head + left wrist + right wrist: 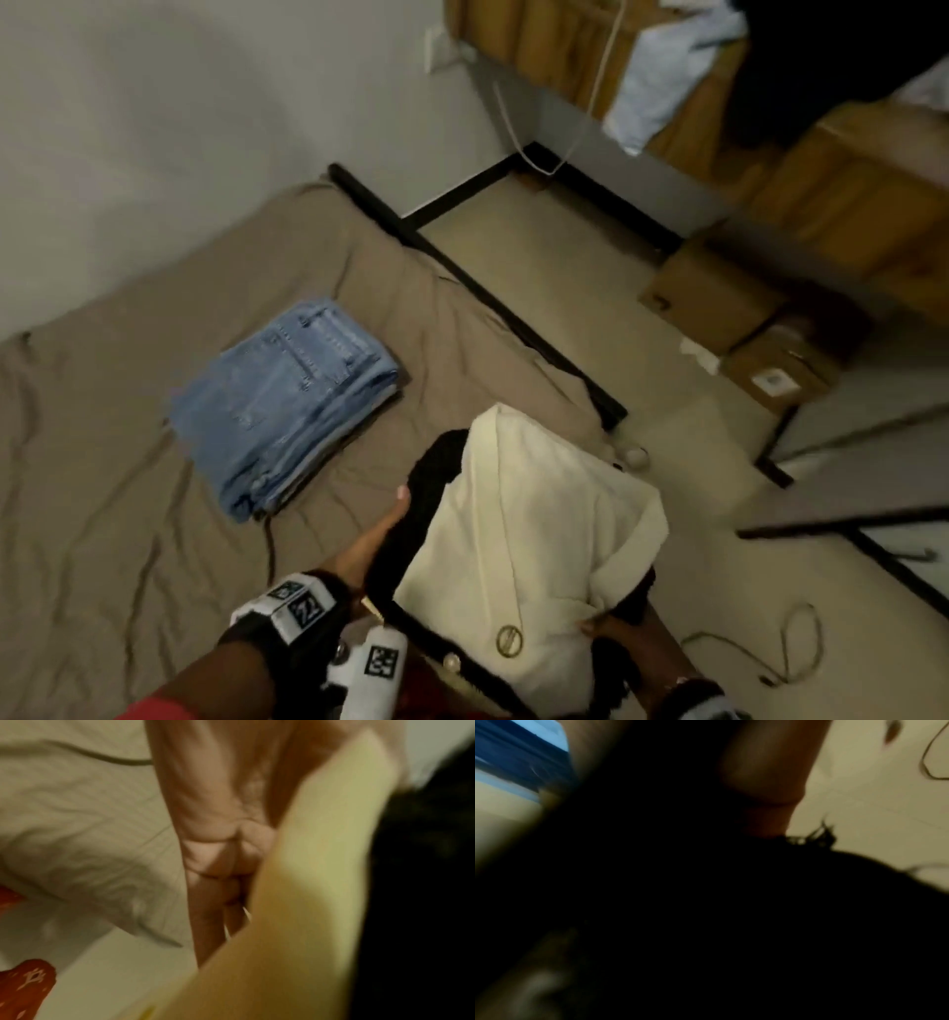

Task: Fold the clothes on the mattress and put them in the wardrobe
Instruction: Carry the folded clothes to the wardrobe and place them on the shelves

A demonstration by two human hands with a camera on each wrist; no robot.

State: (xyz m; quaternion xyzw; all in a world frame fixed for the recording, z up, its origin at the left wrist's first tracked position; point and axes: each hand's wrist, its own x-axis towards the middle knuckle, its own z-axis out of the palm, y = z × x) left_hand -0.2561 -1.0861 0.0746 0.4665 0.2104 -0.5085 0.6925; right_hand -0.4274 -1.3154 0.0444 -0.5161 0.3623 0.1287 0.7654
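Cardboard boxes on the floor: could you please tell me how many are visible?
2: a larger cardboard box by the wall, and a smaller labelled box touching its near side. Others may be hidden outside the view.

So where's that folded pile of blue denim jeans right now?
In the head view, the folded blue denim jeans lie left of centre on the tan mattress sheet, beyond the left hand.

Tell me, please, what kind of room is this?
Most likely a bedroom in a home. A low mattress with a tan sheet lies by the wall, folded jeans rest on it, and cardboard boxes stand on the floor.
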